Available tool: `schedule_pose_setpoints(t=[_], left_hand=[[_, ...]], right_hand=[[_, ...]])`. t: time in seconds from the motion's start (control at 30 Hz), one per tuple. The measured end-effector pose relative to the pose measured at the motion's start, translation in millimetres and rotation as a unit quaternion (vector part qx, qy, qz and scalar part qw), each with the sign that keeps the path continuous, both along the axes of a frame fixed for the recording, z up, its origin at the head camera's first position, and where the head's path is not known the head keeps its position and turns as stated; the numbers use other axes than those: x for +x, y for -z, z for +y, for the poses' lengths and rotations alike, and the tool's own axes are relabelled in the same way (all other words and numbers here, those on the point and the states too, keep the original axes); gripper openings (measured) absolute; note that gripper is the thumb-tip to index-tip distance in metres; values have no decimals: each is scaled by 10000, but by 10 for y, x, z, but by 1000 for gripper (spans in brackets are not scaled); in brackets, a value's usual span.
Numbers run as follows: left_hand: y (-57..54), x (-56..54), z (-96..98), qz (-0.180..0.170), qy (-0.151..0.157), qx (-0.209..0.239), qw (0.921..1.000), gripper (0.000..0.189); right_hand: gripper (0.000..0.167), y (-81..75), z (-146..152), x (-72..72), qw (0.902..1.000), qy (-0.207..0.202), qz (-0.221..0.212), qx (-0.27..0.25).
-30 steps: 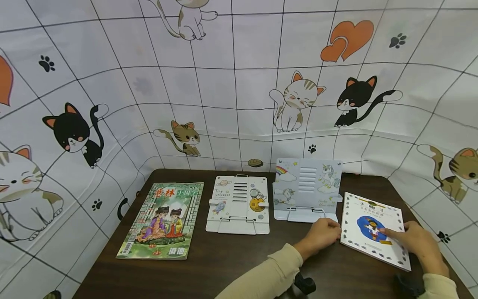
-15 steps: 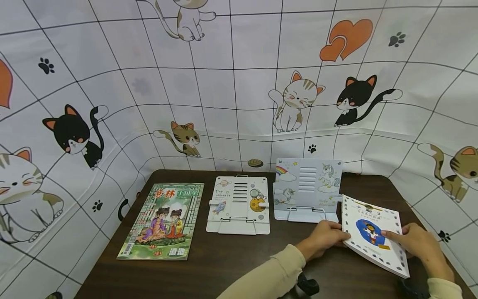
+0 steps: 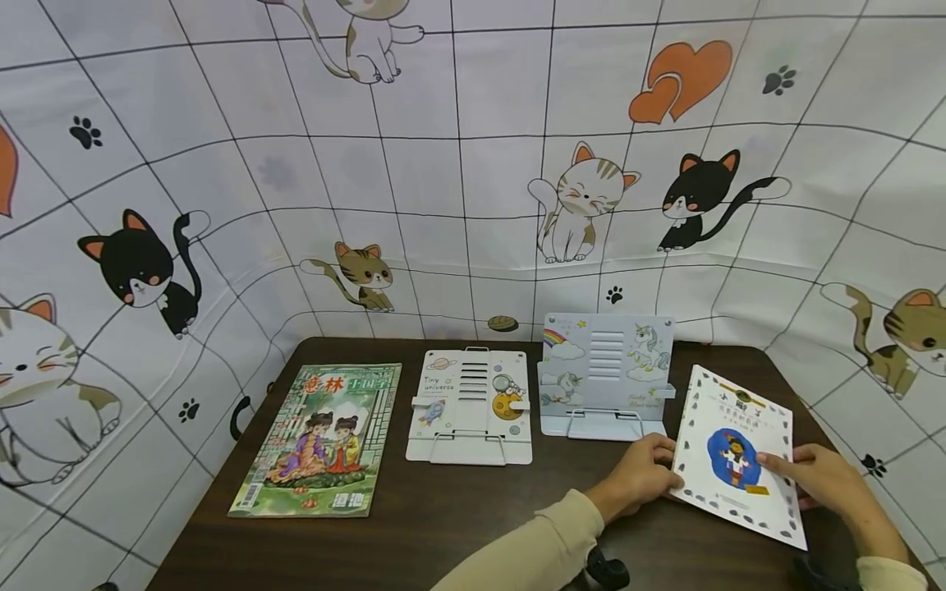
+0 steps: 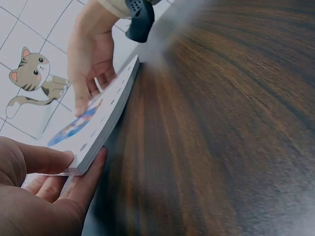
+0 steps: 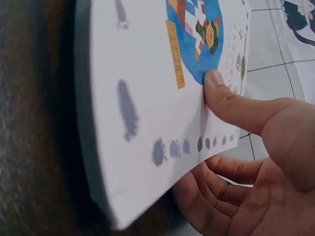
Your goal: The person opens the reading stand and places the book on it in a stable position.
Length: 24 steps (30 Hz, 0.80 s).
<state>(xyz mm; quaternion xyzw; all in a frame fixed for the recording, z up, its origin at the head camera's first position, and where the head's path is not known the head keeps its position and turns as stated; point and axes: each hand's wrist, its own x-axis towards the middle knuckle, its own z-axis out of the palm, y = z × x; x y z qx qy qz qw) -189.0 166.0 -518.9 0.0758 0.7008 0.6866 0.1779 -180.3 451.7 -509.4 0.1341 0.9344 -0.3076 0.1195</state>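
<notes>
A white book (image 3: 739, 460) with a blue picture on its cover is held between both hands at the right of the table. My left hand (image 3: 641, 476) pinches its left edge, thumb on the cover and fingers beneath, as the left wrist view shows on the book (image 4: 101, 120). On the opposite edge my right hand (image 3: 828, 484) grips it, thumb pressed on the cover and the other fingers curled under. In the right wrist view the book (image 5: 133, 103) tilts above the dark table. Just left of it stands a bookstand with unicorns (image 3: 608, 373), its clips folded over the base.
A second white bookstand (image 3: 473, 402) with a space print stands left of the unicorn one. Farther left a green magazine (image 3: 318, 443) lies flat on the brown table (image 3: 414, 542). Cat-printed cloth (image 3: 414, 180) hangs behind the table's back edge and sides.
The book has been lifted off the table and its far edge raised. My left hand has moved from beside the book to pinching its left edge; the right hand keeps its grip.
</notes>
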Motion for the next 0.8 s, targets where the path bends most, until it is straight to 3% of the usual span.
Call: schedule_pose_setpoints(t=[0.17,0.33,0.5,0.67,0.8], left_hand=[[-11,21,-26,112,60,12,9999,43],[13,4,-34,239,21,143,9996,46],[19,-65,-56,409,-63,269,9988,53],[-56,-179,-98,473,-55,217,9986,61],[-172,-256,-149,483,-128,52,9987,42]], right_hand=[[87,-57,8,-18,9998,-59,97,-190],[75,-161,-41,-6,9984,219,339,-388],[74,-276,-136,8,9933,486,919,-496],[71,-378,-278,16,9827,723,1627,-518],[67,-443,-380,21,9752,863,1965,-540]])
